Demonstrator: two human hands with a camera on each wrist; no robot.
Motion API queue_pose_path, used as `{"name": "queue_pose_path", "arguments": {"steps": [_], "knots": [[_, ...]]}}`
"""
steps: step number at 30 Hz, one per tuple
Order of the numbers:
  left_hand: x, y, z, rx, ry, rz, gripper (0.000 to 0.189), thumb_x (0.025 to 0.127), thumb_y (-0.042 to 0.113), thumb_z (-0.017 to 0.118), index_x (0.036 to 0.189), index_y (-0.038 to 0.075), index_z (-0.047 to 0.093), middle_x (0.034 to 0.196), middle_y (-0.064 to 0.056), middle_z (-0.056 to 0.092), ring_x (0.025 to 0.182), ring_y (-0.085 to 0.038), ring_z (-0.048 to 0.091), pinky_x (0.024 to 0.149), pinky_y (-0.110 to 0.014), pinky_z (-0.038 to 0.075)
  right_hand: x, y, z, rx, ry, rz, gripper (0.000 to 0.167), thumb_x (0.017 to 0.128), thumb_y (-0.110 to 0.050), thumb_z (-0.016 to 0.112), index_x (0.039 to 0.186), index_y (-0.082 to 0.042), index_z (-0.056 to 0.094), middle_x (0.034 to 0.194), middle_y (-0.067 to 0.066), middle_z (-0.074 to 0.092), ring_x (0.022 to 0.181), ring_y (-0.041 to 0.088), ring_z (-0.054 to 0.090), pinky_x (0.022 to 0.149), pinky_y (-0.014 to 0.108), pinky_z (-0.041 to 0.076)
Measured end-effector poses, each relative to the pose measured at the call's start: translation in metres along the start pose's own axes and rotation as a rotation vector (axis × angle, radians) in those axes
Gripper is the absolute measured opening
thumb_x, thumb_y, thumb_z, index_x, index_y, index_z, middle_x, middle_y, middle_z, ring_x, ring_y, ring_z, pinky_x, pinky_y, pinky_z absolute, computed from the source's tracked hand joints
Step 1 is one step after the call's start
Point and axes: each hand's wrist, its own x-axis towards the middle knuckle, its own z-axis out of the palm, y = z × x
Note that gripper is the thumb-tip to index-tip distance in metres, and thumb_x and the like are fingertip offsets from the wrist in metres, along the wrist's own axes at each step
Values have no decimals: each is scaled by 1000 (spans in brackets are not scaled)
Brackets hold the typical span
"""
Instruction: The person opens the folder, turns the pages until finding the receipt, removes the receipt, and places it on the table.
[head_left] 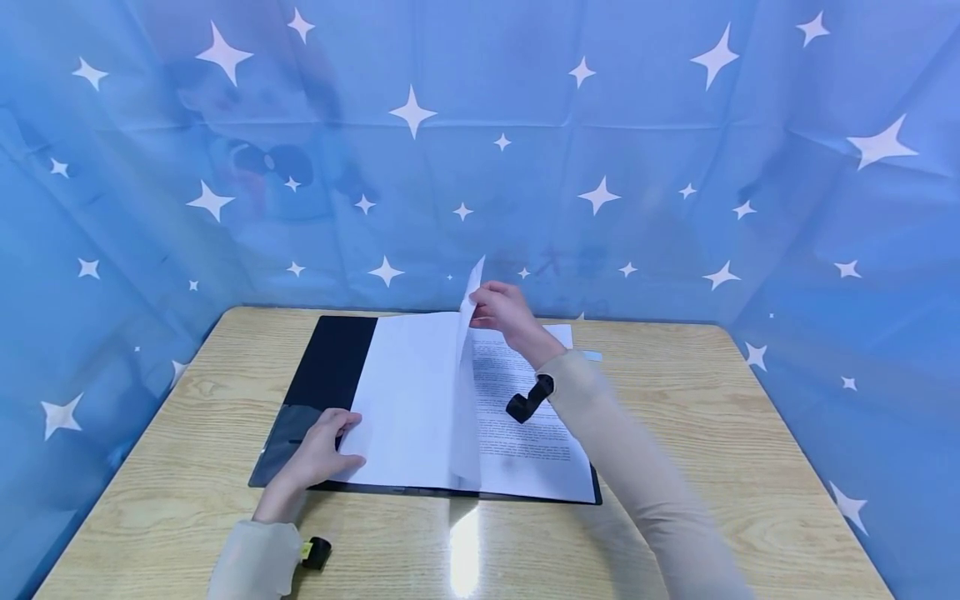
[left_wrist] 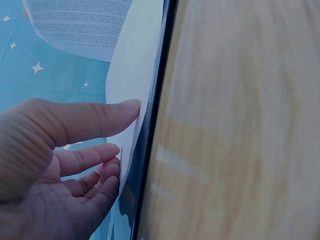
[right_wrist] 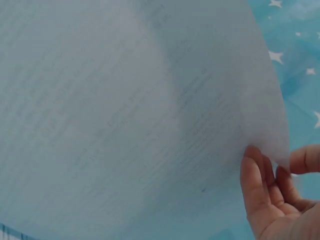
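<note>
1. Looks to be turning a sheet [head_left: 466, 392] over the middle of an open folder [head_left: 337, 358], set flat on the worktop [head_left: 750, 467].
2. Has that sheet pinched between thumb and fingers of the right grip [head_left: 504, 312], near the folder's far side; raised close to upright and bowing slightly, with faint print showing through in the right wrist view.
3. Shows a printed page [head_left: 525, 450] on the folder's right half and a blank-faced page [head_left: 408, 392] on its left, beside a clear pocket [head_left: 281, 433] at its near left corner.
4. Has the left grip [head_left: 318, 450] relaxed at the blank-faced page's outer edge, thumb apart from loosely curved fingers, with no pinch to be seen; perhaps steadying the paper.
5. Probably calls next for carrying the sheet leftward across the folder's middle, laying it on the blank-faced page, then letting go.
6. Needs a light pinch and a smooth arc, to avoid creasing or dragging other paper along.
</note>
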Motion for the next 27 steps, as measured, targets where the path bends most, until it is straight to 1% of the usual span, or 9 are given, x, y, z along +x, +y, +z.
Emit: {"name": "queue_pose_path", "arguments": {"steps": [4,8,12,17,22,27], "knots": [[0,0,0,-4,-1,-6,56,69,0,77,119,-12,54,120,-23,48,107,-37,52,91,-48,43,3,2,9,17,-5,0,10,91,-12,55,89,-3,58,89,11,61,74,21,61,78,35,53],[0,0,0,-1,-1,-6,56,69,0,77,119,-11,55,120,-22,48,107,-36,52,91,-48,43,6,4,19,43,-8,4,8,90,-10,55,86,-3,58,88,12,61,72,20,61,76,34,53],[0,-1,1,3,3,-6,54,69,0,78,118,-10,55,120,-21,48,107,-36,52,91,-48,43,9,7,29,79,-12,5,8,89,-7,55,82,-3,56,85,11,61,69,19,61,74,33,54],[0,-1,1,2,1,-7,51,69,0,78,115,-8,57,119,-20,49,106,-34,51,91,-48,43,12,10,39,126,-28,15,6,89,-4,54,83,-3,55,79,10,60,67,18,61,68,31,54],[0,0,-2,-11,3,14,46,69,0,78,110,-7,60,114,-18,51,102,-33,52,89,-48,43,16,14,48,151,-42,22,5,89,-4,53,84,-4,54,79,9,60,66,18,61,64,28,54],[4,2,-3,-34,36,53,32,74,0,73,104,-6,63,105,-15,57,95,-29,56,84,-46,46,19,18,55,155,-52,28,5,88,-3,53,83,-3,53,83,12,60,66,17,61,63,27,53]]}}
